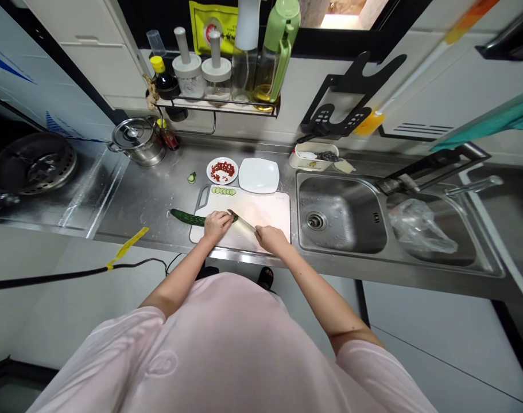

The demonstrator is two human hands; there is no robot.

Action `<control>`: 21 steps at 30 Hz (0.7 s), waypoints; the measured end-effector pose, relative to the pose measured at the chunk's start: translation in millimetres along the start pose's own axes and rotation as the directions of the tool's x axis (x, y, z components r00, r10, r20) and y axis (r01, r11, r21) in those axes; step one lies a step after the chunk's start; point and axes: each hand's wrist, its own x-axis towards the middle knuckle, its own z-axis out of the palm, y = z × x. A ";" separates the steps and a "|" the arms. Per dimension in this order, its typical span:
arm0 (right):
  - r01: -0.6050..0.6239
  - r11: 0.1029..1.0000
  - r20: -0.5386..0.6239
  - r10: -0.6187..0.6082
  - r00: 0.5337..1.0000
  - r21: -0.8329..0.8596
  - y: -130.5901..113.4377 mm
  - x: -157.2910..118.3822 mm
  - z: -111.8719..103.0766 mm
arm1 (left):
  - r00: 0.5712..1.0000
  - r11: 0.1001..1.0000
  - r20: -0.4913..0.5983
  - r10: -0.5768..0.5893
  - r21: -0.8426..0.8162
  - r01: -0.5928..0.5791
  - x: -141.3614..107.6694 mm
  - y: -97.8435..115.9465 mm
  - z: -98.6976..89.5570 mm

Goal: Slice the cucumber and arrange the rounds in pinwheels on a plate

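Note:
A long green cucumber [189, 217] lies across the left part of a white cutting board [265, 209], its far left end sticking out past the board's edge. My left hand [218, 225] is closed over the cucumber near its right end. In my right hand [270, 238] is the handle of a knife [243, 221], whose blade slants up and left to the cucumber's cut end. Several cucumber slices [224, 191] form a row at the board's top. Just behind the board stand a plate of chopped red pieces [222, 170] and a bare white plate [259, 175].
A small cucumber end piece [192, 178] lies on the steel counter. Further left are a lidded pot [138, 140] and a wok [31, 162]. To the right is a double sink [341, 213] with a plastic bag [422, 225]. A condiment rack [218, 103] hangs above.

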 end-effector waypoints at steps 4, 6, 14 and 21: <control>-0.001 1.000 0.014 0.001 1.000 0.006 -1.1 2.5 -0.8 | 1.000 1.000 -0.009 0.014 0.010 -0.014 -0.3 -1.3 1.9; 0.007 1.000 0.009 -0.007 1.000 -0.001 -0.8 3.3 -0.7 | 0.999 0.999 -0.030 0.039 0.013 -0.039 -0.5 -3.2 4.0; 0.039 0.999 -0.021 -0.039 0.999 -0.009 -4.5 10.9 -1.3 | 0.975 0.988 -0.161 0.154 0.027 -0.151 0.2 -10.4 12.3; 0.040 0.999 -0.008 -0.040 0.999 0.000 -8.2 17.3 -3.6 | 0.972 0.987 -0.168 0.163 0.038 -0.159 0.2 -11.1 12.2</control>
